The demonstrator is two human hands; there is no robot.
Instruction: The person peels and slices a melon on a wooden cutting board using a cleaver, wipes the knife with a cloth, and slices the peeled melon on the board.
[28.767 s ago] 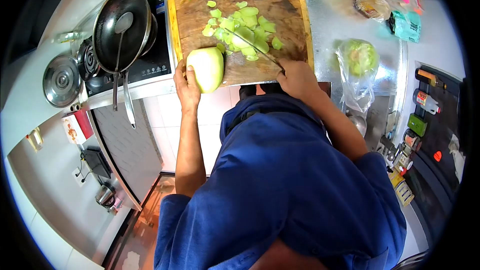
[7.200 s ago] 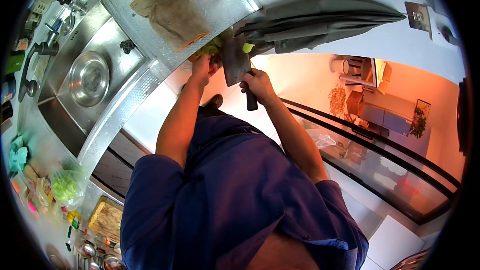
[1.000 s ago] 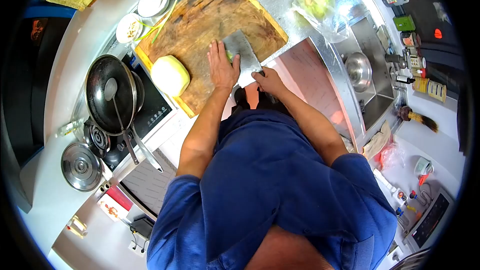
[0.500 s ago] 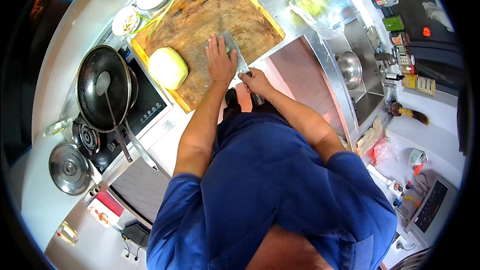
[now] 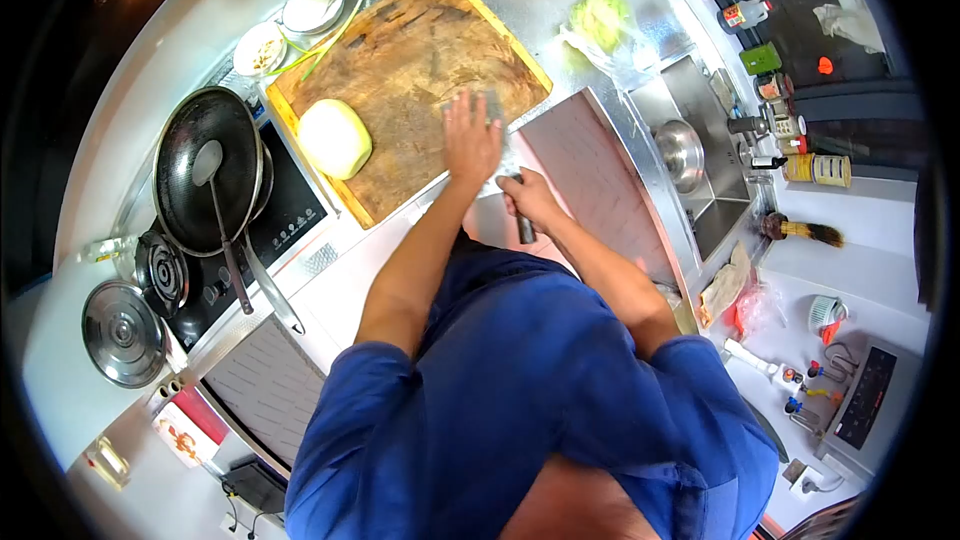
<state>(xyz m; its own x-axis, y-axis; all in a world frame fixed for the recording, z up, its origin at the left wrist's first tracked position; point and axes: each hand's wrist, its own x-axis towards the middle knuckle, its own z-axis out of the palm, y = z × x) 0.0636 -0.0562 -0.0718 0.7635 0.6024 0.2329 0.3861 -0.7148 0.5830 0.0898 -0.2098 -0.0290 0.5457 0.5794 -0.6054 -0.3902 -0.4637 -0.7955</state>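
My right hand (image 5: pixel 533 200) is wrapped round the dark handle of a cleaver (image 5: pixel 509 152) at the near right edge of the wooden cutting board (image 5: pixel 410 60). Flat against the broad blade lies my left hand (image 5: pixel 472 140), its fingers stretched out and slightly blurred. A small bit of green shows by those fingertips; what it is I cannot make out. To the left on the board sits a large, pale, peeled round vegetable (image 5: pixel 334 139). Green onion stalks (image 5: pixel 335 40) rest across the board's far left edge.
A black wok (image 5: pixel 185 170) with a spatula (image 5: pixel 216 200) stands on the stove at left. Small bowls (image 5: pixel 260 48) sit behind it. On the right are bagged leafy greens (image 5: pixel 600 22) and a sink (image 5: pixel 720 225) holding a metal bowl (image 5: pixel 680 155). Bottles (image 5: pixel 745 15) line the right wall.
Both hands and the cleaver have shifted right and nearer to the board's front right edge. The whole view has also moved slightly, showing more of the counter's far side.
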